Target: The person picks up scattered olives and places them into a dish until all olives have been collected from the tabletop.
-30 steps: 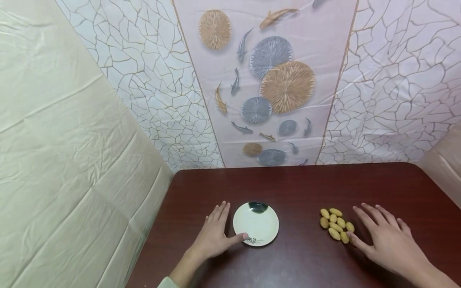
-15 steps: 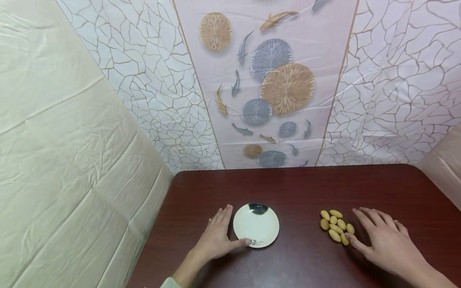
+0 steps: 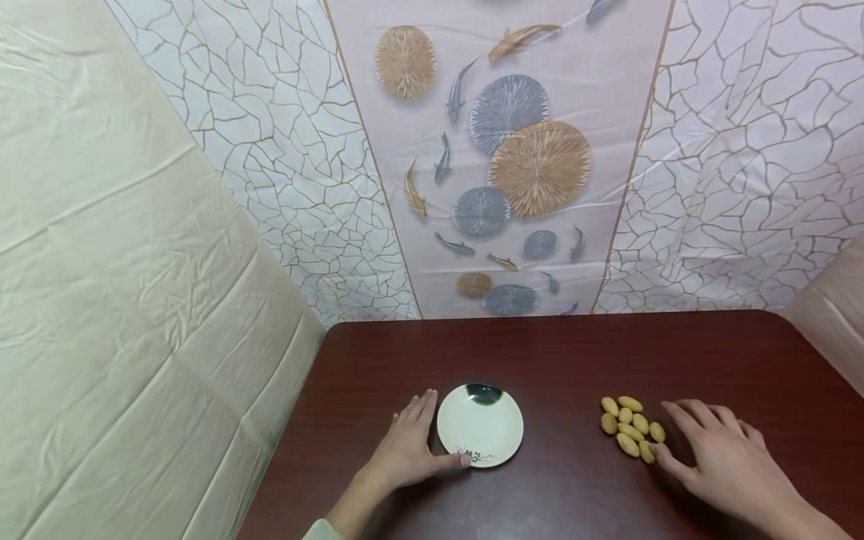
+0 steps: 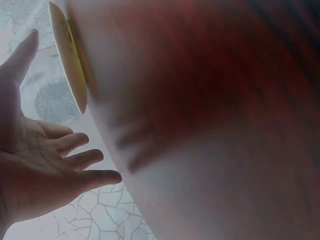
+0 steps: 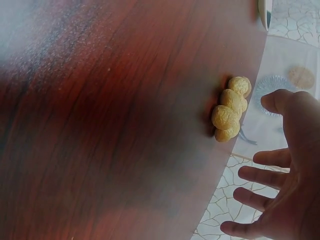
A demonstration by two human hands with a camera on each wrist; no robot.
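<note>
A small white plate [image 3: 480, 420] with a dark green patch at its far rim and a floral mark at its near rim lies on the table. My left hand [image 3: 403, 448] is beside it, fingers spread along its left side, the thumb over the near rim in the head view. In the left wrist view the palm faces the plate [image 4: 67, 60] with nothing in it. Further right lies a cluster of small, wrinkled yellow oval fruits [image 3: 628, 445]. To the right of them is my right hand [image 3: 725, 457], fingers relaxed and slightly bent, thumb tip right at the nearest fruit, holding nothing.
The dark red-brown wooden table [image 3: 560, 352] has rounded far corners. A patterned cloth [image 3: 540, 169] with fish and lily pads hangs behind its far edge. A pale cream sheet [image 3: 155, 300] slopes along the left side, and another covering [image 3: 833, 300] borders the right.
My left hand has shifted slightly right, towards the plate. The fingers of my right hand have bent a little more beside the fruits. Plate and fruits stay where they were.
</note>
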